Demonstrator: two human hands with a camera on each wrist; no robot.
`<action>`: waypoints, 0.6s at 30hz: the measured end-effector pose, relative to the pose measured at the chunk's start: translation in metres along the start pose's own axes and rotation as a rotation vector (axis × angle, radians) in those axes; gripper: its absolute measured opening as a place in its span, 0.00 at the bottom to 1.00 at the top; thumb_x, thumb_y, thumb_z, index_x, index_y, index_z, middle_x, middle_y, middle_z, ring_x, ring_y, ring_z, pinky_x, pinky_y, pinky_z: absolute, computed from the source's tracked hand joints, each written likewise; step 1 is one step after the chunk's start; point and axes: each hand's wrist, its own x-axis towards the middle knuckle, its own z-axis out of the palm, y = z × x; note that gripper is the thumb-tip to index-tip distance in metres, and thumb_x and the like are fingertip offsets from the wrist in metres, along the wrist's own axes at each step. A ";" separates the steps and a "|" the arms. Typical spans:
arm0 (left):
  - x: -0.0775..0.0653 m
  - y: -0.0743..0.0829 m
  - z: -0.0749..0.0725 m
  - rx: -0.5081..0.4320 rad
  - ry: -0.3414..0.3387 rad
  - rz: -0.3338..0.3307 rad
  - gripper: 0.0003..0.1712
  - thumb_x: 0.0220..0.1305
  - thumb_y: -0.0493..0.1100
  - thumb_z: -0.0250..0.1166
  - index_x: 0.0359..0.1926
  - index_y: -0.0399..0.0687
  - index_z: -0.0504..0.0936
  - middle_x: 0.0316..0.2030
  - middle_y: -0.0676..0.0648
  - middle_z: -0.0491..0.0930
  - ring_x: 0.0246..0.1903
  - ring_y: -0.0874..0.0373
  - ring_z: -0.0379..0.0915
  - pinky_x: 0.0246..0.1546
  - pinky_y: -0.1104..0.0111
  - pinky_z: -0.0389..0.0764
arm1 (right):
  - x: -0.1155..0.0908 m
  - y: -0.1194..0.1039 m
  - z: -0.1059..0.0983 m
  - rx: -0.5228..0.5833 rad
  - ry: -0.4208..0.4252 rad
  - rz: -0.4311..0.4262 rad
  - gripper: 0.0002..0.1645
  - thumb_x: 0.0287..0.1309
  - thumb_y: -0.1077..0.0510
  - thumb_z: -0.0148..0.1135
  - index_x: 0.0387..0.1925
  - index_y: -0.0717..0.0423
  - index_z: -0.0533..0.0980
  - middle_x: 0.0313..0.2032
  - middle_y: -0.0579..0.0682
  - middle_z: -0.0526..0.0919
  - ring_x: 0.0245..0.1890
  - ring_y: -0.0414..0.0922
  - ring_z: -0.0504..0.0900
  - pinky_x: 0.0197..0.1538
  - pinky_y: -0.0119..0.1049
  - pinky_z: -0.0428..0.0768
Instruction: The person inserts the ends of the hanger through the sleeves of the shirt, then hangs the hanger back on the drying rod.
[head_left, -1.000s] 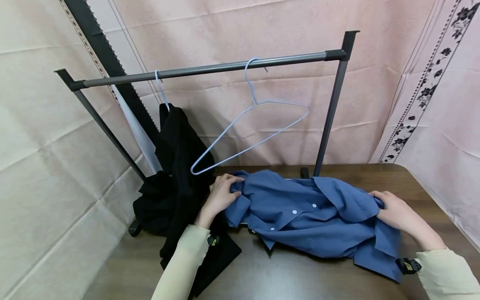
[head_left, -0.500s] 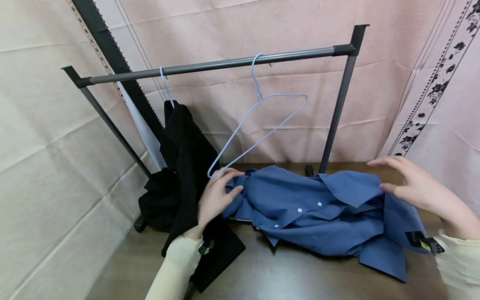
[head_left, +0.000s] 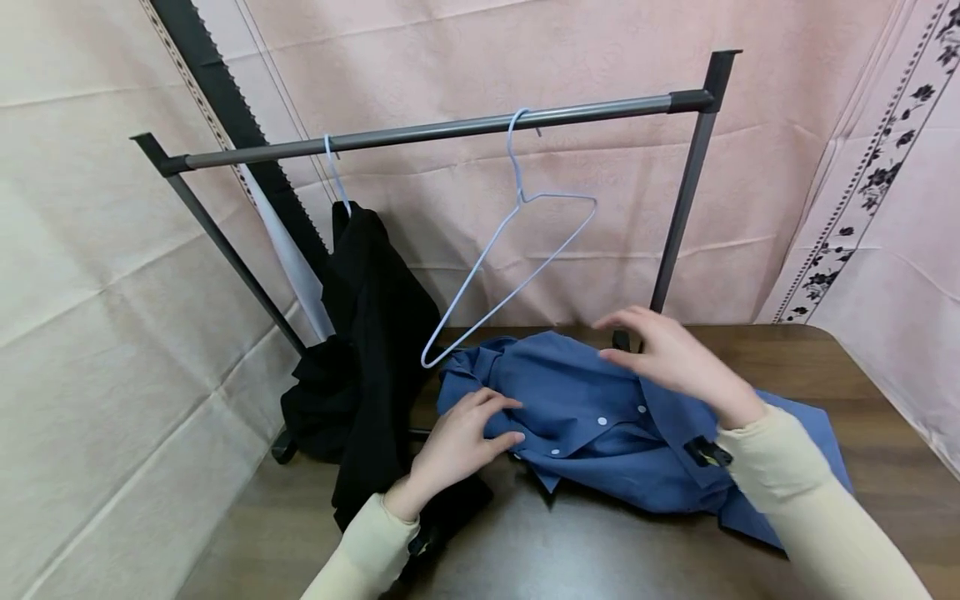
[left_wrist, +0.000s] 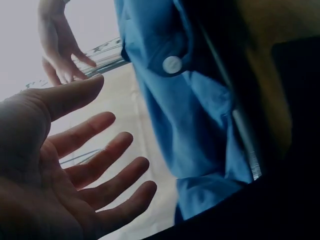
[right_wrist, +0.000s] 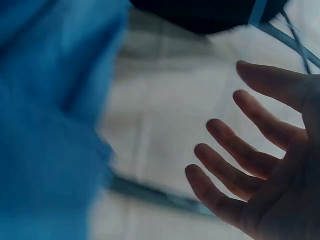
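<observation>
A blue shirt [head_left: 570, 392] with white buttons lies bunched on the table below the rack. Over its left part is my left hand [head_left: 465, 437], fingers spread and relaxed, gripping nothing. My right hand [head_left: 667, 354] is above the shirt's right part, thumb and fingers apart. The left wrist view shows the shirt [left_wrist: 165, 100] beyond the spread fingers of the left hand [left_wrist: 85, 165]. In the right wrist view the right hand [right_wrist: 255, 155] is apart from the blurred blue cloth [right_wrist: 50, 120]. A bare light-blue wire hanger [head_left: 517, 200] hangs behind, its lower left corner near the shirt.
A dark metal rack [head_left: 442, 129] stands at the back of the wooden table [head_left: 877, 433]. On its left side a black garment [head_left: 375, 333] hangs from another blue hanger [head_left: 336, 175] down onto the table. Pale patterned cloth [head_left: 600, 50] covers the walls.
Both hands have let go of the shirt. The right hand has moved left over it, and the left hand slightly down and right. The bare hanger has swung, and the shirt's right end lies flatter.
</observation>
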 end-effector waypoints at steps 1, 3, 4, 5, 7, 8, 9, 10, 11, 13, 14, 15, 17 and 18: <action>-0.001 -0.001 0.003 0.003 -0.009 -0.015 0.24 0.65 0.55 0.70 0.59 0.52 0.83 0.51 0.50 0.79 0.50 0.56 0.75 0.47 0.60 0.78 | 0.006 0.001 0.010 0.001 -0.018 0.001 0.23 0.65 0.50 0.69 0.58 0.51 0.79 0.57 0.53 0.80 0.60 0.55 0.76 0.60 0.56 0.71; -0.002 -0.002 0.008 0.007 -0.033 -0.039 0.24 0.65 0.56 0.70 0.58 0.52 0.83 0.51 0.49 0.80 0.50 0.55 0.76 0.46 0.61 0.78 | 0.017 0.003 0.028 -0.006 -0.053 -0.005 0.25 0.64 0.47 0.69 0.60 0.51 0.78 0.57 0.54 0.79 0.59 0.56 0.77 0.59 0.56 0.73; -0.002 -0.002 0.010 0.007 -0.049 -0.048 0.24 0.65 0.56 0.70 0.58 0.52 0.83 0.51 0.49 0.80 0.49 0.55 0.76 0.45 0.61 0.78 | 0.021 0.004 0.037 -0.015 -0.071 -0.005 0.27 0.64 0.46 0.69 0.61 0.51 0.78 0.58 0.55 0.79 0.59 0.57 0.77 0.58 0.57 0.73; -0.002 -0.002 0.013 0.008 -0.067 -0.054 0.24 0.65 0.56 0.70 0.58 0.53 0.83 0.51 0.49 0.80 0.49 0.55 0.76 0.45 0.61 0.78 | 0.025 0.005 0.045 -0.026 -0.094 -0.006 0.29 0.64 0.45 0.69 0.62 0.51 0.77 0.59 0.56 0.78 0.58 0.57 0.77 0.57 0.57 0.74; -0.002 -0.001 0.019 0.016 -0.108 -0.060 0.24 0.66 0.57 0.69 0.58 0.54 0.82 0.51 0.49 0.80 0.48 0.56 0.76 0.46 0.62 0.77 | 0.031 0.007 0.061 -0.050 -0.141 -0.017 0.32 0.63 0.43 0.68 0.64 0.52 0.76 0.60 0.58 0.76 0.57 0.58 0.78 0.56 0.57 0.75; -0.002 0.000 0.022 0.017 -0.127 -0.060 0.24 0.66 0.57 0.68 0.59 0.54 0.82 0.51 0.49 0.79 0.48 0.57 0.75 0.45 0.63 0.77 | 0.033 0.007 0.069 -0.060 -0.166 -0.024 0.33 0.63 0.43 0.69 0.64 0.53 0.75 0.61 0.59 0.76 0.57 0.58 0.77 0.56 0.57 0.75; -0.002 0.000 0.025 0.020 -0.143 -0.054 0.25 0.66 0.58 0.68 0.59 0.54 0.82 0.51 0.50 0.79 0.48 0.57 0.75 0.46 0.63 0.77 | 0.035 0.008 0.075 -0.072 -0.189 -0.030 0.34 0.62 0.42 0.69 0.65 0.53 0.75 0.62 0.60 0.75 0.58 0.59 0.77 0.57 0.57 0.75; -0.002 0.000 0.028 0.026 -0.156 -0.047 0.25 0.66 0.59 0.68 0.59 0.55 0.82 0.51 0.50 0.79 0.48 0.58 0.75 0.46 0.64 0.77 | 0.037 0.008 0.081 -0.082 -0.212 -0.034 0.35 0.62 0.42 0.69 0.65 0.54 0.74 0.62 0.60 0.74 0.59 0.59 0.76 0.58 0.57 0.75; -0.002 0.001 0.032 0.029 -0.168 -0.034 0.25 0.66 0.59 0.68 0.59 0.55 0.82 0.52 0.51 0.79 0.48 0.59 0.75 0.47 0.64 0.77 | 0.038 0.009 0.088 -0.093 -0.233 -0.039 0.36 0.62 0.41 0.69 0.66 0.54 0.74 0.63 0.61 0.74 0.59 0.59 0.76 0.58 0.57 0.75; -0.002 0.002 0.039 0.035 -0.193 -0.007 0.25 0.66 0.60 0.68 0.59 0.55 0.82 0.53 0.51 0.78 0.50 0.59 0.76 0.49 0.64 0.78 | 0.039 0.011 0.099 -0.111 -0.268 -0.045 0.37 0.62 0.40 0.69 0.66 0.55 0.74 0.63 0.62 0.74 0.61 0.61 0.74 0.60 0.58 0.73; -0.002 0.003 0.042 0.038 -0.207 0.008 0.25 0.66 0.60 0.68 0.59 0.55 0.82 0.54 0.51 0.78 0.51 0.59 0.76 0.50 0.64 0.78 | 0.040 0.012 0.104 -0.117 -0.285 -0.041 0.38 0.61 0.40 0.69 0.66 0.55 0.74 0.62 0.62 0.74 0.62 0.61 0.74 0.61 0.58 0.73; -0.002 0.004 0.046 0.043 -0.220 0.020 0.25 0.65 0.59 0.68 0.59 0.56 0.82 0.54 0.52 0.78 0.52 0.59 0.76 0.51 0.64 0.77 | 0.040 0.014 0.109 -0.128 -0.303 -0.034 0.38 0.61 0.39 0.69 0.66 0.55 0.73 0.62 0.62 0.75 0.62 0.61 0.74 0.61 0.58 0.72; -0.001 0.006 0.052 0.057 -0.246 0.035 0.24 0.65 0.58 0.69 0.58 0.56 0.83 0.53 0.52 0.78 0.52 0.59 0.75 0.51 0.64 0.77 | 0.040 0.016 0.116 -0.141 -0.340 -0.013 0.38 0.61 0.39 0.69 0.65 0.55 0.74 0.62 0.63 0.75 0.62 0.62 0.73 0.61 0.58 0.72; -0.001 0.006 0.055 0.066 -0.259 0.039 0.23 0.65 0.57 0.70 0.58 0.56 0.83 0.53 0.53 0.78 0.52 0.59 0.75 0.51 0.65 0.77 | 0.040 0.016 0.119 -0.148 -0.358 0.003 0.37 0.61 0.39 0.69 0.65 0.55 0.74 0.61 0.64 0.75 0.62 0.62 0.73 0.62 0.59 0.72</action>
